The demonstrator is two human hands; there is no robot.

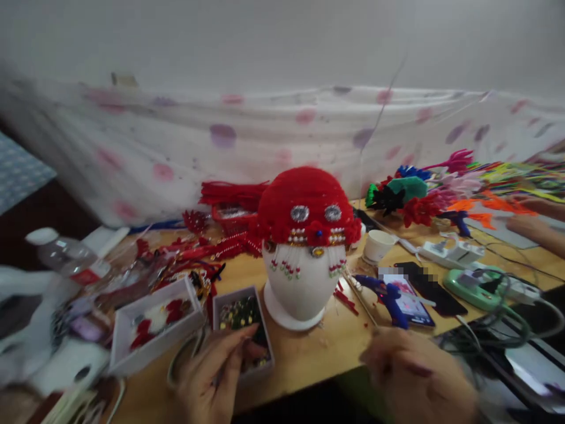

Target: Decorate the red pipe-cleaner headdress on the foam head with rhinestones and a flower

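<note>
My left hand [218, 368] is over the near edge of a small white box [269, 347] of green and gold beads [241, 312]. Its thumb and index finger are pinched together; anything between them is too small to make out. Near the table's front edge, my right hand [419, 371] is curled closed and blurred, its contents hidden. Between and beyond the hands, a white head stand [293, 288] wears a red headdress [304, 188] with silver discs, rows of pearls, a blue bead and hanging bead strings. Neither hand touches it.
A blue glue gun [388, 297] lies beside phones [430, 288] and a paper cup [378, 246]. Power strips [454, 250] and cables crowd the right. At left are a white box [121, 338] of red pieces and a bottle [66, 259]. Another person's hands [536, 227] hold orange pieces.
</note>
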